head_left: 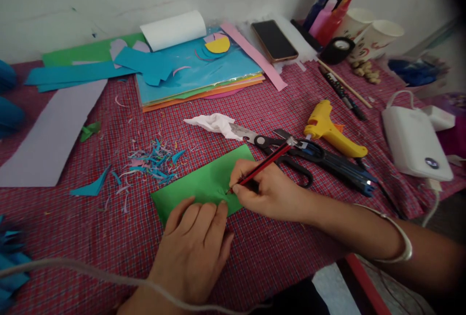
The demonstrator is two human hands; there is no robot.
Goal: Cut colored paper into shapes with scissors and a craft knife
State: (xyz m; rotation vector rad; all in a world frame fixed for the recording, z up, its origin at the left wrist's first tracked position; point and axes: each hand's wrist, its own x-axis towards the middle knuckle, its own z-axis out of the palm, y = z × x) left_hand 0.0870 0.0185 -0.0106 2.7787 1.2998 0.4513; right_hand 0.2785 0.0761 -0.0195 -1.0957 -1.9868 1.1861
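Observation:
A rectangle of green paper [196,179] lies slanted on the red checked cloth. My left hand [196,242] rests flat over its lower edge, fingers stretched out. Pinched in my right hand [269,189] is a red and black pencil [267,162], its tip touching the green paper just beyond my left fingertips. Faint marks show near the tip. Black-handled scissors [260,141] lie just behind my right hand, their blades partly under a crumpled white tissue [214,123]. A black and blue box cutter [338,172] lies to the right of the scissors.
Paper scraps [155,162] lie left of the green sheet. Behind are a packet of coloured paper [200,72] and a phone [274,41]. To the right are a yellow glue gun [333,130], a white power bank [417,142] and paper cups [380,38]. A white cable [109,278] crosses the front.

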